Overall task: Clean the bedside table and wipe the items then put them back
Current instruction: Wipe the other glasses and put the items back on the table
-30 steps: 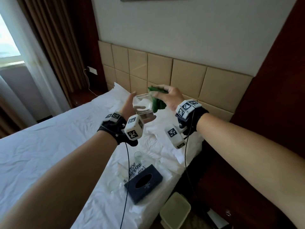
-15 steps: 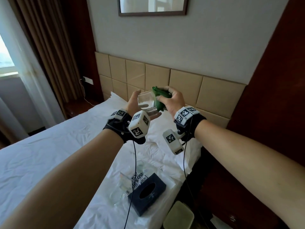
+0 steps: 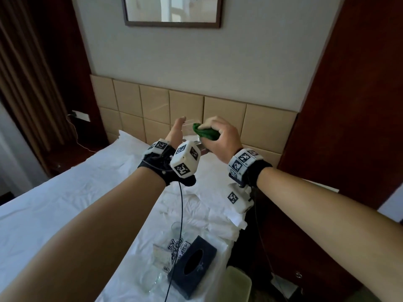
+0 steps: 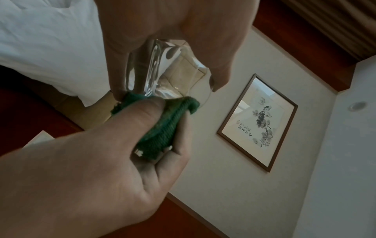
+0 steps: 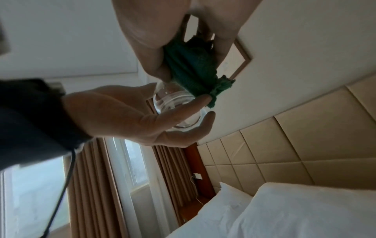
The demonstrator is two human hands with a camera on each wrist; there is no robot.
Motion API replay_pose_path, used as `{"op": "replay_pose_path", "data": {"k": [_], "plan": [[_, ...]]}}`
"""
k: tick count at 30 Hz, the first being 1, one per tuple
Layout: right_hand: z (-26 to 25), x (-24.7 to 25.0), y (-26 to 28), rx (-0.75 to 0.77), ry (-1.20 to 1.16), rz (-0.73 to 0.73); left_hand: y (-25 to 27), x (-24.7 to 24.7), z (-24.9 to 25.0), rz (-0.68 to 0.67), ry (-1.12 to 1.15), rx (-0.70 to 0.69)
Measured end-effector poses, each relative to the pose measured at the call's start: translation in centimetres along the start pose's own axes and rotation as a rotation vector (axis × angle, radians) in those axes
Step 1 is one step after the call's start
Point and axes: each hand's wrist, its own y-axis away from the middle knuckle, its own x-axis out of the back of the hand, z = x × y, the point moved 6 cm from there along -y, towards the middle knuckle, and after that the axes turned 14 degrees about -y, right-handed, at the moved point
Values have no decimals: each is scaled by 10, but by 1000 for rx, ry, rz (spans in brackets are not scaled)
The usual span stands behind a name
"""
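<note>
Gripping a clear glass (image 3: 192,132) in left hand (image 3: 174,136), right hand (image 3: 220,138) pinching green cloth (image 3: 205,132) against its rim.

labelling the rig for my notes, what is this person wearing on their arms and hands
Bare forearms, no sleeves. Each wrist has a black strap carrying white blocks printed with black square markers. A thin black cable hangs from the left wrist unit; another runs from the right.

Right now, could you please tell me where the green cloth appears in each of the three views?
Head: green cloth at upper centre, under the right hand.
Left wrist: cloth at centre, pinched by the thumb.
Right wrist: cloth at upper centre.
Shared landmark: the glass against it, held by the left hand.
</note>
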Motion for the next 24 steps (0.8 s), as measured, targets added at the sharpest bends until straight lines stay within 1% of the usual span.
{"op": "replay_pose_path", "data": {"k": [3,5,7,9,10,12,13,15,16,20,24], "plan": [[-11,-11,2,124,152,-117,1,5,0,-21,-50,-1],[-16,-17,4,195,245,-187,5,8,-3,-24,-45,14],[-16,-16,4,184,246,-186,4,11,-5,-29,-16,20],[-13,-9,2,95,150,-89,1,13,-5,-55,4,11],[-10,-5,0,21,91,-23,1,11,-4,-82,5,-2],[3,2,-3,-176,-4,97,5,7,-1,-123,-14,-22],[10,3,-4,-277,-49,128,7,6,0,-124,-27,-22],[20,3,-6,-431,-162,142,7,9,0,-111,-43,-24],[22,3,-7,-482,-212,137,8,9,0,-119,-39,-21],[30,-1,-15,-568,-288,108,6,13,3,-194,2,1],[40,-10,-17,-663,-325,109,1,17,5,-260,-25,30]]}}
